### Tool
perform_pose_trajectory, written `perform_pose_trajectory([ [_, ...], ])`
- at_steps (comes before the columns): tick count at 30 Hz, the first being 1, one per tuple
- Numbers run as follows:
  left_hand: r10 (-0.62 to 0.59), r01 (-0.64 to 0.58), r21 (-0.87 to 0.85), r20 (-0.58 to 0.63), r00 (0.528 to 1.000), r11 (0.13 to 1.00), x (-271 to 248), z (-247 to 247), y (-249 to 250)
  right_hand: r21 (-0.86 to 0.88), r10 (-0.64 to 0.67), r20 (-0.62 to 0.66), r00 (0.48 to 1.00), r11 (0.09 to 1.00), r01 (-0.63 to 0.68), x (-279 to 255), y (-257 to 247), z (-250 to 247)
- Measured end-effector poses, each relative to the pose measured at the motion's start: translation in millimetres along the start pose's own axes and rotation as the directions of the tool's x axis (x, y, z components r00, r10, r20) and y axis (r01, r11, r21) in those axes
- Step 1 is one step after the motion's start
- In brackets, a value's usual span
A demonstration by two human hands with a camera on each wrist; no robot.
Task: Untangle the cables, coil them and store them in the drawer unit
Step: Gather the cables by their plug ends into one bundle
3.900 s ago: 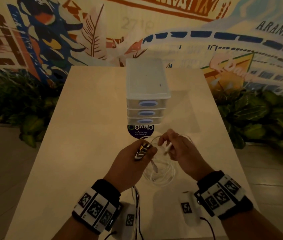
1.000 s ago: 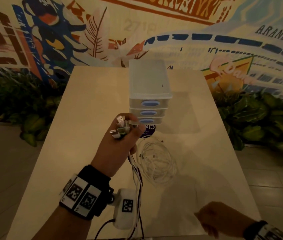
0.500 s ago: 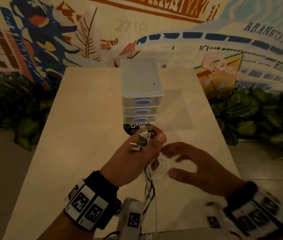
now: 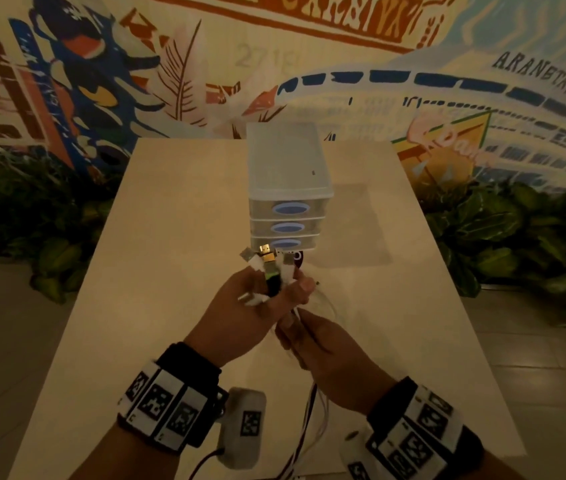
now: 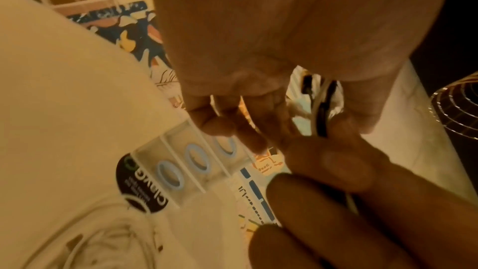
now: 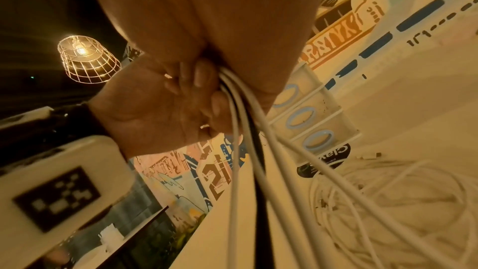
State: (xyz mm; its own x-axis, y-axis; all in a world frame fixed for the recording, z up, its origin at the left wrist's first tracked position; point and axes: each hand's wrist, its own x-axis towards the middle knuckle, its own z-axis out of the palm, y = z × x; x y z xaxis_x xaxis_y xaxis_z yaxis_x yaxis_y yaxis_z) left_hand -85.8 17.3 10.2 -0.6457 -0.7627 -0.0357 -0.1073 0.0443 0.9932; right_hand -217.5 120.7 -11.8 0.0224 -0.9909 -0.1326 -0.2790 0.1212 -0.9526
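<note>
Left hand gripping cable bundle, plugs pointing up, right hand pinching the strands hanging below.

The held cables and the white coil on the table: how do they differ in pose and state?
The held cables are raised off the table, gripped by both hands; the white coil lies on it, untouched. The held cables run in straight strands from the left hand down through the right hand; the white coil is wound in loose loops. The held cables include a black one; the coil looks all white. Neither is in the drawer unit yet.
</note>
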Motion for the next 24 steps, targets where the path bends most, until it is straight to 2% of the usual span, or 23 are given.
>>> perform_pose_trajectory([
  [4, -0.128, 0.124, 0.031, 0.167, 0.978, 0.992, -3, 7, -5, -0.126, -0.026, -0.015, 1.000, 0.992, 0.024, -3, 3, 3],
  [6, -0.152, 0.151, 0.022, 0.206, 0.967, 0.988, -2, 8, -7, -0.188, 0.001, 0.003, 1.000, 0.982, 0.000, -5, 7, 4],
  [10, -0.166, 0.180, -0.068, 0.167, 0.972, 0.981, 3, 11, -7, -0.156, 0.053, 0.013, 0.998, 0.987, -0.051, -6, 12, 7],
  [12, -0.148, 0.160, -0.089, 0.127, 0.981, 0.983, 4, 11, -6, -0.129, 0.135, 0.047, 0.990, 0.983, -0.128, -7, 11, 8],
  [16, -0.209, 0.214, -0.108, 0.058, 0.976, 0.971, 4, 13, -7, -0.288, 0.181, 0.083, 0.980, 0.946, -0.150, -10, 15, -2],
  [18, -0.220, 0.225, -0.076, 0.061, 0.974, 0.971, 3, 13, -10, -0.418, 0.134, 0.038, 0.990, 0.902, -0.106, -9, 18, -15],
  [20, -0.190, 0.194, -0.043, 0.069, 0.979, 0.980, 6, 16, -10, -0.461, 0.020, -0.118, 0.993, 0.884, -0.072, -7, 14, -33],
  [22, -0.182, 0.189, -0.050, 0.111, 0.977, 0.981, 8, 17, -9, -0.359, -0.119, -0.268, 0.956, 0.933, 0.016, -6, -1, -51],
  [24, -0.138, 0.160, -0.172, 0.135, 0.981, 0.972, 6, 17, -9, -0.383, -0.296, -0.279, 0.914, 0.907, 0.177, -3, -24, -62],
])
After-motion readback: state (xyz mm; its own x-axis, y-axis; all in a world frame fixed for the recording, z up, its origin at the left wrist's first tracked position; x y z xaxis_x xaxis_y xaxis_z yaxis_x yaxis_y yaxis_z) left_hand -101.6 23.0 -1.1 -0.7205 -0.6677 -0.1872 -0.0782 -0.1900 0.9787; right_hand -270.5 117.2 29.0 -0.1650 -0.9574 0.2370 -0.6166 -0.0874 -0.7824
